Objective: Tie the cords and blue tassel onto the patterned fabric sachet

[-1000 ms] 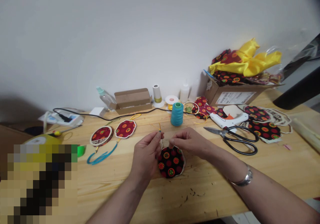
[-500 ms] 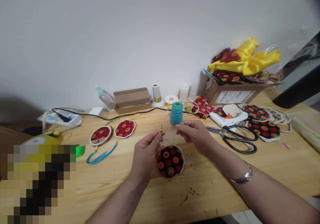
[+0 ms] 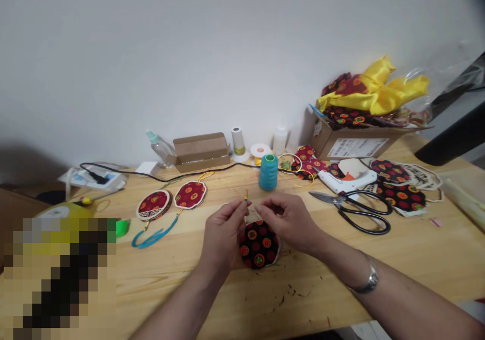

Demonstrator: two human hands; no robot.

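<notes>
My left hand (image 3: pixel 224 231) pinches a thin yellow cord (image 3: pixel 246 194) between thumb and fingertips; a bit of blue shows on the cord just above the grip. Close beside it, the fingers of my right hand (image 3: pixel 288 223) are pinched together; anything between them is too fine to make out. Beneath both hands lies a black fabric pendant (image 3: pixel 259 246) with red and orange flower patterns and a pale edge, partly covered by the hands. Just beyond my fingers a cone of teal thread (image 3: pixel 268 173) stands upright on the table.
Black-handled scissors (image 3: pixel 364 211) and a white glue gun (image 3: pixel 346 182) lie at the right, near patterned fabric pieces (image 3: pixel 401 198). Two red pendants (image 3: pixel 191 194) lie at the left. Behind stand an open small box (image 3: pixel 200 153) and a fabric-filled carton (image 3: pixel 356 140). A black cable (image 3: pixel 204 170) crosses the back.
My right hand has moved left and slightly down from beside the thread cone to close by my left fingertips. My left hand keeps its pinch on the cord.
</notes>
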